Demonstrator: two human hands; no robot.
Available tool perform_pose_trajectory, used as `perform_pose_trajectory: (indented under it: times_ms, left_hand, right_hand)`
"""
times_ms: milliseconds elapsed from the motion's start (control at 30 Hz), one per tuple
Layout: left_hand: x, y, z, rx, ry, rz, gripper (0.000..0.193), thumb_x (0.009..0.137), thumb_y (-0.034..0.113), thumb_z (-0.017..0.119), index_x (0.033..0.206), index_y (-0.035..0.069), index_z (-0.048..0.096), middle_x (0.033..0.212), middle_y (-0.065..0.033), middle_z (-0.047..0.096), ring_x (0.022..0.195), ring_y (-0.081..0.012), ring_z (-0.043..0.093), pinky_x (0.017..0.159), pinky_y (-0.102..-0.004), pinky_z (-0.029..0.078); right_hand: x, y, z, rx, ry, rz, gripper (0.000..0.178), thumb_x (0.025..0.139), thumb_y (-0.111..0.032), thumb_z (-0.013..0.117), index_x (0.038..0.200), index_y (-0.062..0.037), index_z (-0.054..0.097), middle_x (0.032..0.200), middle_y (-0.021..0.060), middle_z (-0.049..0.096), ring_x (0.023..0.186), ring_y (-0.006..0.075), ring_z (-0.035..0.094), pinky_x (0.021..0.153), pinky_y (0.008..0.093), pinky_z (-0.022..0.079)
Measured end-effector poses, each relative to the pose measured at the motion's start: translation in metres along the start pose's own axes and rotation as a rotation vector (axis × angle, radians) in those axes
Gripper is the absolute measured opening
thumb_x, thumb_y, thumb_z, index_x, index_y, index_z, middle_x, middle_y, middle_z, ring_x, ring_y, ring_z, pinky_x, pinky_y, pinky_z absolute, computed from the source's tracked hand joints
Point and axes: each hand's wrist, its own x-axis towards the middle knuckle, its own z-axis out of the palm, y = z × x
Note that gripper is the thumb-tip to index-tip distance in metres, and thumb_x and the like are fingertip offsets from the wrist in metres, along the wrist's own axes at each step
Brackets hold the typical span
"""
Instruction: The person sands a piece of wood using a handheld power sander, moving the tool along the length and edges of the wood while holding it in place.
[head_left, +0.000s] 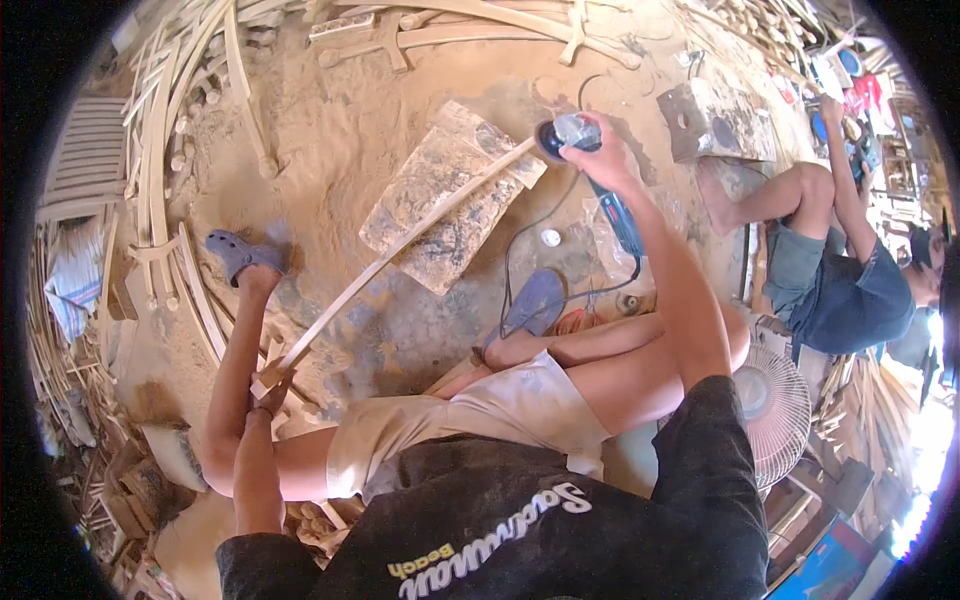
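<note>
Nearest, the left hand (272, 392) has its fingers wrapped round the near end of a long, pale, squared wooden strip (395, 247), low beside the bent left leg. The strip slants up and right across a flat, dust-coated slab with dark stains (440, 265), overshooting its lower-left edge and reaching its upper-right one. There the right hand (606, 165) grips the head of a blue-bodied angle grinder (620, 225), fingers closed round it; the dark disc (549, 140) meets or nearly meets the strip's tip, I cannot tell which. A thin dark cable (508, 265) loops by the right purple-grey clog (540, 300), crowding that side; left of the slab, bare sandy floor (325, 150) gives room. Farther out, curved pale wooden pieces (155, 200) lie along the left and top; rightward stand a round caged fan (778, 410) and, beyond it, a seated person in dark clothes (850, 295).
</note>
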Motion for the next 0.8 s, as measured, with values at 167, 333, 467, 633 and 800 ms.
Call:
perform_pose_trajectory:
  times_ms: [167, 333, 467, 633, 800]
  left_hand:
    - [0.008, 0.005, 0.003, -0.036, -0.005, -0.021, 0.042, 0.096, 0.035, 0.083, 0.130, 0.013, 0.077, 0.107, -0.0115, 0.081, 0.096, -0.0300, 0.078, 0.086, -0.0436, 0.061]
    - [-0.002, 0.000, -0.008, -0.032, -0.028, -0.076, 0.041, 0.095, 0.031, 0.084, 0.130, 0.011, 0.077, 0.106, -0.0124, 0.081, 0.096, -0.0299, 0.078, 0.086, -0.0431, 0.062]
    - [0.026, 0.019, 0.000, -0.073, -0.035, -0.039, 0.041, 0.094, 0.028, 0.084, 0.130, 0.009, 0.077, 0.105, -0.0130, 0.081, 0.095, -0.0298, 0.078, 0.086, -0.0426, 0.062]
    - [0.004, 0.006, -0.004, -0.084, -0.052, -0.100, 0.040, 0.093, 0.024, 0.084, 0.129, 0.008, 0.076, 0.104, -0.0139, 0.080, 0.095, -0.0297, 0.078, 0.085, -0.0421, 0.062]
    - [0.008, 0.009, -0.004, -0.137, -0.059, -0.123, 0.040, 0.092, 0.020, 0.085, 0.129, 0.006, 0.076, 0.102, -0.0147, 0.080, 0.094, -0.0296, 0.078, 0.085, -0.0416, 0.062]
  right_hand:
    - [0.016, 0.018, -0.027, 0.050, 0.052, 0.078, 0.083, 0.084, -0.029, 0.092, 0.155, -0.0100, 0.054, 0.105, 0.0083, 0.077, 0.086, 0.0186, 0.075, 0.083, 0.0368, 0.060]
    - [-0.002, -0.004, -0.010, 0.170, -0.173, 0.129, 0.086, 0.085, -0.031, 0.091, 0.158, -0.0077, 0.051, 0.096, 0.0070, 0.077, 0.086, 0.0155, 0.074, 0.084, 0.0333, 0.058]
    - [0.012, 0.022, -0.043, 0.178, -0.082, 0.185, 0.090, 0.086, -0.032, 0.092, 0.160, -0.0056, 0.048, 0.095, 0.0065, 0.075, 0.082, 0.0147, 0.072, 0.081, 0.0331, 0.057]
    - [0.005, -0.002, -0.033, 0.291, -0.182, 0.229, 0.091, 0.087, -0.031, 0.093, 0.160, -0.0030, 0.046, 0.090, 0.0041, 0.072, 0.079, 0.0132, 0.068, 0.074, 0.0320, 0.055]
    - [0.010, 0.004, -0.034, 0.298, -0.185, 0.315, 0.085, 0.086, -0.034, 0.094, 0.156, -0.0068, 0.052, 0.103, 0.0064, 0.070, 0.080, 0.0144, 0.066, 0.070, 0.0325, 0.056]
